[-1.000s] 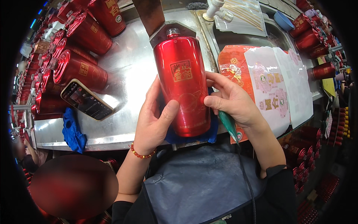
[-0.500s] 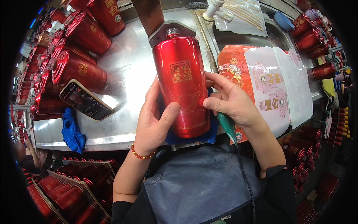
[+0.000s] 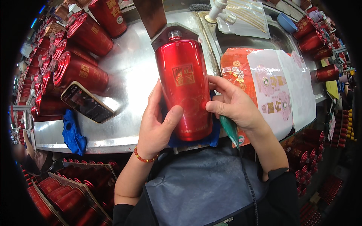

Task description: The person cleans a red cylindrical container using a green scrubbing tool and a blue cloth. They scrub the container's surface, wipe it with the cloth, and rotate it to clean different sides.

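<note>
A glossy red bottle [image 3: 186,96] with a gold square emblem and a short clear neck lies between my hands, its neck pointing away from me. My left hand [image 3: 156,116] is wrapped along its left side, thumb on the front. The right hand [image 3: 235,103] holds its right side, fingers partly behind and thumb at the front edge. A green tapered tool [image 3: 229,130] with a dark cord sticks out beneath my right palm; how it is held is hidden. A dark metal plate [image 3: 184,29] sits behind the neck. Blue cloth [image 3: 215,137] lies under the bottle's base.
Many red bottles [image 3: 88,35] crowd the metal table [image 3: 128,60] at left, beside a phone [image 3: 88,101] and a blue cloth [image 3: 73,133]. At right are printed sheets [image 3: 269,90], a bag of thin sticks [image 3: 245,17] and a blue bowl [image 3: 286,22]. Crates of bottles [image 3: 71,192] stand below left.
The bottle has shifted very slightly toward me, with both hands keeping the same hold. Otherwise the table looks the same.
</note>
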A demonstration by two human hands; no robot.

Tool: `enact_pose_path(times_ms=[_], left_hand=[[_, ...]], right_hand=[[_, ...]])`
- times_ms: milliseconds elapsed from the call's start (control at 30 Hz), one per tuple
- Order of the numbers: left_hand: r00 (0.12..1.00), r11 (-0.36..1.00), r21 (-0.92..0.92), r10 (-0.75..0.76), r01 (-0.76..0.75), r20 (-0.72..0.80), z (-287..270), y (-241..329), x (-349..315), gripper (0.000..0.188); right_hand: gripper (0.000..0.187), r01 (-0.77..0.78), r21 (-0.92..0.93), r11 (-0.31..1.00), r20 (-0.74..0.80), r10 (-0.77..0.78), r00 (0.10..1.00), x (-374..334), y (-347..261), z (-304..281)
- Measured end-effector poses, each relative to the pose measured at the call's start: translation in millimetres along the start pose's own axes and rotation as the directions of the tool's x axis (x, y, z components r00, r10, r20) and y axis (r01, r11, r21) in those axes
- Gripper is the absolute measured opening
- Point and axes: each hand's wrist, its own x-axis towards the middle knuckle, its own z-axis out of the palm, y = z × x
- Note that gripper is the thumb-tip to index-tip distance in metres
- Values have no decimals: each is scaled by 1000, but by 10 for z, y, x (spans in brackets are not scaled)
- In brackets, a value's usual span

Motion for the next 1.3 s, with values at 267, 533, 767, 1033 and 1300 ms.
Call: enact_pose_path(times_ms=[267,533,767,1033,1300], left_hand=[[1000,1000,28,-13,14,-21,-3,-11,-16,83],[1000,999,46,-5,7,-31,-20,-50,-8,81],[999,992,124,11,-7,-31,8,-54,-37,82],[997,975,215,73,-63,-37,14,-62,-29,86],[994,950,301,102,-84,-46,19,-105,-51,88]], right_hand=[[73,2,24,1000,14,-3,1000,-9,-19,8],[69,32,-3,999,-3,-32,999,8,22,-51],[42,193,-161,968,-291,-234,928,222,-439,-330],[21,388,-787,479,73,-553,830,409,-1045,135],[22,398,-893,212,146,-699,700,449,-1091,190]])
